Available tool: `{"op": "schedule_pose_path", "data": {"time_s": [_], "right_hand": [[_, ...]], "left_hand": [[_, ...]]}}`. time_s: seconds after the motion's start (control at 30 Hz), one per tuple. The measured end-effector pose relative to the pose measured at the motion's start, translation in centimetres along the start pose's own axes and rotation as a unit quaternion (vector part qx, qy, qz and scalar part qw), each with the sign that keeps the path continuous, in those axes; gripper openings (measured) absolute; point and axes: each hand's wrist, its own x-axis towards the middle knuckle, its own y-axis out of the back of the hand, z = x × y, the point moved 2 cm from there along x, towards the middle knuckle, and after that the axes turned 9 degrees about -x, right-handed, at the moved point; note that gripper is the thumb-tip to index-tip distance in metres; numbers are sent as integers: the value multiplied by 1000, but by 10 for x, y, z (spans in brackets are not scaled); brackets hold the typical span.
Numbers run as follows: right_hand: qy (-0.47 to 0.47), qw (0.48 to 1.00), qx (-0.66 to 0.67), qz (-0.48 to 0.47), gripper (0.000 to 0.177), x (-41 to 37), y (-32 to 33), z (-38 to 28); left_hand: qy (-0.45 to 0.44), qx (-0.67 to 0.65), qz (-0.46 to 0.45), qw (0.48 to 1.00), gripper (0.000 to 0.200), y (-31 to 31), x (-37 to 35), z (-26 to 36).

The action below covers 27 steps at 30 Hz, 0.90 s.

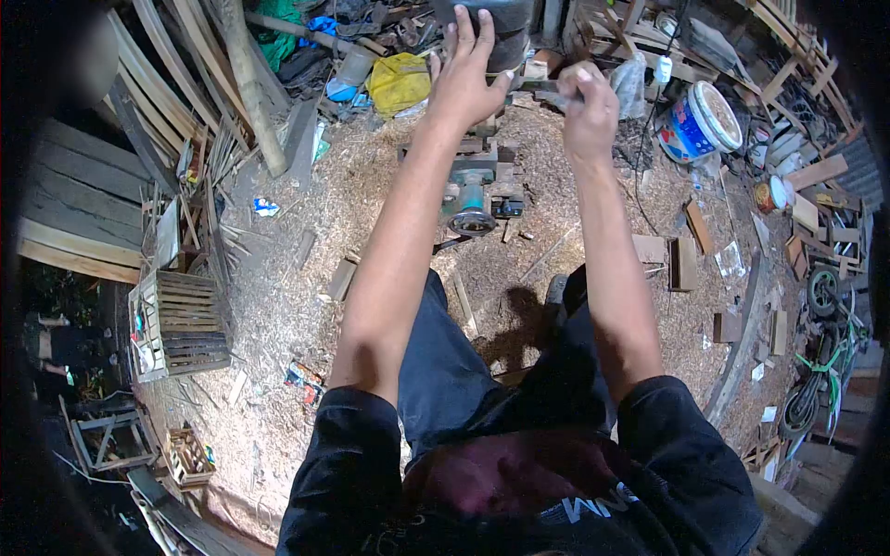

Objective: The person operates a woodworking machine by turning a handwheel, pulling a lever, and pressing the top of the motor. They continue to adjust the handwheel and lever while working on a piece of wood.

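Observation:
My left hand (465,79) is raised at the top of the view, its fingers stretched out and apart. It overlaps the front of a dark bucket-like container (512,32). To its right is my right hand (591,107), with the fingers curled in and slightly blurred; whatever they may hold is hidden. Below and between my forearms, a green power tool (473,196) with a round disc end rests among wood pieces on the shavings. A crumpled yellow sack (399,83) lies left of my left hand.
Wood shavings cover the ground. A white-and-blue paint bucket (697,120) stands at the right, near a cable. Long boards (176,69) and a pole (250,88) lean at the left, above a slatted crate (185,324). A small green bicycle (825,361) is at the far right.

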Motion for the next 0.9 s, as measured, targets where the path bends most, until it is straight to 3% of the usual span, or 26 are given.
{"op": "schedule_pose_path", "data": {"time_s": [0.1,0.13,0.43,0.53,0.63,0.7,0.83,0.9], "right_hand": [[-14,999,39,7,23,-17,0,-2],[-6,999,52,7,22,-20,1,2],[31,999,36,-7,20,-28,5,9],[21,999,5,-30,29,-21,8,14],[7,998,-15,63,39,9,-14,-3],[98,989,-99,52,47,48,-21,-3],[75,986,-148,-6,50,111,-11,17],[117,957,-266,-21,48,105,-8,13]], "left_hand": [[80,-29,-40,996,100,3,2,6],[38,43,-42,997,98,-1,-2,2],[76,44,-53,995,102,-3,1,-2],[79,61,-55,993,100,3,1,-2],[89,56,-68,992,100,11,5,4],[93,69,-60,991,98,13,9,9],[88,66,-40,993,95,19,21,15],[76,34,-23,996,94,26,23,18]]}}
